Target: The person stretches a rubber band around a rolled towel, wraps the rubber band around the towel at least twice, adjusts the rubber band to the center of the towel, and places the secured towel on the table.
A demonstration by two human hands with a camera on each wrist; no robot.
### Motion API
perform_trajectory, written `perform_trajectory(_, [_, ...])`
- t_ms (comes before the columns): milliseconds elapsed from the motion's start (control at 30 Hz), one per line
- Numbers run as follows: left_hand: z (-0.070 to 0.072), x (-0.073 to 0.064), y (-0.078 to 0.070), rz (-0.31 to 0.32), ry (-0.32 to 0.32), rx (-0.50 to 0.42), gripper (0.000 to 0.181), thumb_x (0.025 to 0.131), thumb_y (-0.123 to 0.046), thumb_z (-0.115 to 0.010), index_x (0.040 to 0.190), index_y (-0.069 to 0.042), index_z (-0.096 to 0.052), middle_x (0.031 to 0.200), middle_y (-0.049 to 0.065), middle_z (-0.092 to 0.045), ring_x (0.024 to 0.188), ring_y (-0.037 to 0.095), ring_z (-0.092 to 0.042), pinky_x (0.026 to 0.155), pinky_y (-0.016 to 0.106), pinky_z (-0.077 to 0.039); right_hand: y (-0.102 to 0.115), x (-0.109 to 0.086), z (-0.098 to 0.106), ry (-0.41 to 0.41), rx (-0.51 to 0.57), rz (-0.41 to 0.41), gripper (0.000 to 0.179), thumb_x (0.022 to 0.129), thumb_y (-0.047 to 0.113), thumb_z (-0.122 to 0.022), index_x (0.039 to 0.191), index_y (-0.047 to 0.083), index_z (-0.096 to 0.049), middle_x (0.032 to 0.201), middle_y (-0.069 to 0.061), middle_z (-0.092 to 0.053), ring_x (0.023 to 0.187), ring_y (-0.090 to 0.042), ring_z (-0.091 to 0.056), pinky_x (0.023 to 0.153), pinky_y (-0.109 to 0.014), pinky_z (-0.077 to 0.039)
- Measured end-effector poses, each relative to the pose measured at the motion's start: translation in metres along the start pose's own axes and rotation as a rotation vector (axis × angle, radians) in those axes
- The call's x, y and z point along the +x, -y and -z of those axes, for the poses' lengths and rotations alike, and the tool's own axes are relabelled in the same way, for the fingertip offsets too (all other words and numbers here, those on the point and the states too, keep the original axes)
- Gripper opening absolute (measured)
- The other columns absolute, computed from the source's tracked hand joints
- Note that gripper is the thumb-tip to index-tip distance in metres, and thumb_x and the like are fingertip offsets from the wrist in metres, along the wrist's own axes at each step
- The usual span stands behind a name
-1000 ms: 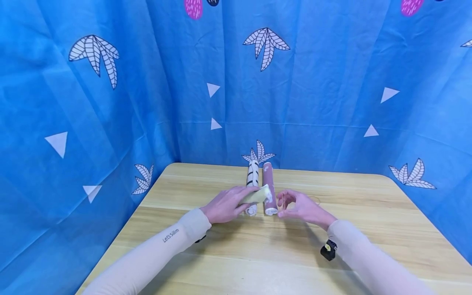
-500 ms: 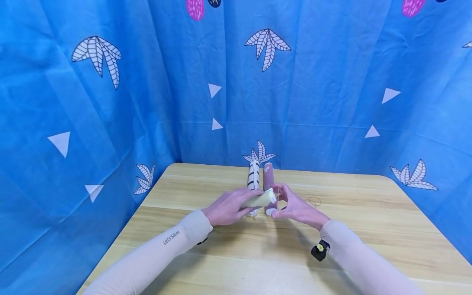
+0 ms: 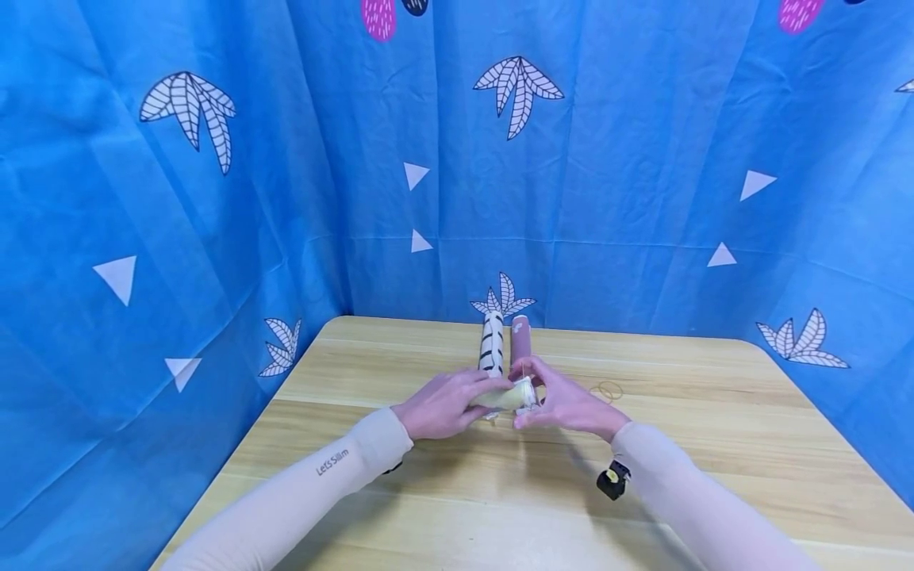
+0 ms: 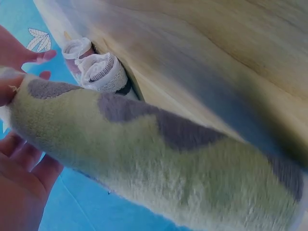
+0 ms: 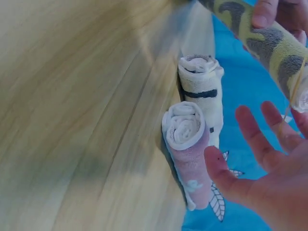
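Note:
In the head view my left hand (image 3: 446,403) grips a rolled yellow-and-grey towel (image 3: 505,398), whose white end points right. The left wrist view shows this towel (image 4: 144,139) large and close, fuzzy with grey patches. My right hand (image 3: 571,400) is at that end with its fingers spread. A thin tan rubber band (image 5: 294,89) stretches from it across the towel end. Beyond the hands, a white towel roll with black stripes (image 3: 492,341) and a pink towel roll (image 3: 520,337) lie side by side. Their lower parts are partly covered by the hands.
Loose rubber bands (image 3: 607,390) lie on the wooden table (image 3: 443,507), right of my right hand. A blue patterned curtain (image 3: 628,182) hangs behind the table and along its sides. A small black camera (image 3: 612,480) sits at my right wrist.
My right hand has moved left with the rubber band, from beside the pink roll to the end of the yellow-and-grey towel. The left hand has shifted only slightly.

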State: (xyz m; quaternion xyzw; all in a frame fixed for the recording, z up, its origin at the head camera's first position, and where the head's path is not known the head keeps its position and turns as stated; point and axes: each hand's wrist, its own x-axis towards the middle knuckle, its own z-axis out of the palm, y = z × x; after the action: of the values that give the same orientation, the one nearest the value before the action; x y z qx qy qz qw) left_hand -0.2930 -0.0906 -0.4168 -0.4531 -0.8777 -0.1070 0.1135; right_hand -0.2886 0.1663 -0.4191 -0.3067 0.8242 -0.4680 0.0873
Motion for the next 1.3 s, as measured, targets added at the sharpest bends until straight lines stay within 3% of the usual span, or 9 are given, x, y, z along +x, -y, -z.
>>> perform_trajectory(200, [-0.002, 0.001, -0.003, -0.046, 0.002, -0.002, 0.052, 0.096, -0.021, -0.069, 0.144, -0.028, -0.051, 0.132, -0.001, -0.065, 0.105, 0.013, -0.067, 0.089, 0.029, -0.056, 0.009, 0.004, -0.008, 0.025, -0.101, 0.005, 0.084, 0.07, 0.033, -0.092, 0.137, 0.016, -0.044, 0.124, -0.005, -0.058, 0.104, -0.019, -0.063, 0.09, -0.038, -0.054])
perform_trajectory(367, [-0.002, 0.002, -0.005, -0.026, -0.052, -0.04, 0.053, 0.094, -0.019, -0.071, 0.142, -0.025, -0.049, 0.13, 0.001, -0.067, 0.105, 0.012, -0.067, 0.088, 0.029, -0.057, 0.02, 0.009, -0.01, -0.033, -0.242, -0.031, 0.084, 0.065, 0.04, -0.094, 0.134, 0.021, -0.05, 0.118, 0.002, -0.061, 0.097, -0.015, -0.062, 0.084, -0.037, -0.054])
perform_trajectory(467, [-0.002, 0.003, -0.007, -0.068, -0.087, -0.016, 0.05, 0.096, -0.018, -0.069, 0.142, -0.025, -0.051, 0.128, 0.0, -0.068, 0.103, 0.009, -0.067, 0.085, 0.025, -0.057, 0.026, 0.012, -0.009, -0.08, -0.336, -0.063, 0.086, 0.062, 0.05, -0.093, 0.133, 0.022, -0.053, 0.121, 0.006, -0.063, 0.099, -0.014, -0.062, 0.085, -0.04, -0.053])
perform_trajectory(567, [-0.001, 0.005, -0.009, -0.106, -0.108, 0.008, 0.042, 0.097, -0.017, -0.067, 0.137, -0.024, -0.055, 0.124, -0.003, -0.069, 0.098, 0.008, -0.067, 0.083, 0.022, -0.055, 0.032, 0.014, -0.01, -0.118, -0.343, -0.08, 0.086, 0.062, 0.051, -0.092, 0.133, 0.019, -0.056, 0.124, 0.002, -0.063, 0.106, -0.019, -0.062, 0.092, -0.05, -0.053])
perform_trajectory(667, [0.001, 0.006, -0.011, -0.082, -0.106, -0.027, 0.036, 0.097, -0.017, -0.066, 0.132, -0.022, -0.057, 0.124, -0.003, -0.069, 0.098, 0.008, -0.066, 0.088, 0.023, -0.055, 0.035, 0.014, -0.011, -0.15, -0.309, -0.094, 0.085, 0.064, 0.048, -0.092, 0.134, 0.016, -0.057, 0.126, -0.001, -0.064, 0.113, -0.023, -0.062, 0.099, -0.054, -0.05])
perform_trajectory(833, [0.004, 0.006, -0.011, 0.059, -0.116, -0.212, 0.026, 0.097, -0.015, -0.066, 0.122, -0.022, -0.06, 0.121, -0.001, -0.07, 0.09, 0.008, -0.065, 0.082, 0.021, -0.056, 0.035, 0.01, -0.015, -0.186, -0.156, -0.17, 0.075, 0.068, 0.043, -0.091, 0.13, 0.015, -0.06, 0.115, -0.002, -0.069, 0.101, -0.021, -0.066, 0.089, -0.046, -0.055])
perform_trajectory(1000, [0.007, 0.01, -0.009, 0.188, -0.222, -0.406, 0.02, 0.098, -0.01, -0.062, 0.112, -0.023, -0.062, 0.114, 0.001, -0.071, 0.075, 0.008, -0.061, 0.065, 0.02, -0.054, 0.032, 0.008, -0.017, -0.221, 0.006, -0.314, 0.054, 0.075, 0.039, -0.088, 0.115, 0.01, -0.067, 0.102, -0.006, -0.071, 0.086, -0.023, -0.066, 0.078, -0.043, -0.056])
perform_trajectory(1167, [0.012, 0.011, -0.011, 0.3, -0.29, -0.703, 0.019, 0.096, -0.008, -0.063, 0.107, -0.023, -0.063, 0.112, -0.002, -0.071, 0.091, 0.013, -0.066, 0.079, 0.029, -0.056, 0.023, 0.009, -0.021, -0.283, 0.043, -0.403, 0.044, 0.084, 0.039, -0.079, 0.119, 0.013, -0.071, 0.097, -0.008, -0.072, 0.079, -0.028, -0.064, 0.067, -0.036, -0.05])
perform_trajectory(1300, [0.018, 0.005, -0.017, 0.317, -0.236, -0.97, 0.02, 0.095, -0.004, -0.062, 0.111, -0.015, -0.064, 0.113, 0.005, -0.072, 0.096, 0.019, -0.066, 0.084, 0.034, -0.056, 0.004, 0.008, -0.024, -0.452, 0.161, -0.436, 0.045, 0.093, 0.036, -0.07, 0.132, 0.015, -0.066, 0.106, -0.015, -0.075, 0.07, -0.033, -0.068, 0.06, -0.034, -0.046])
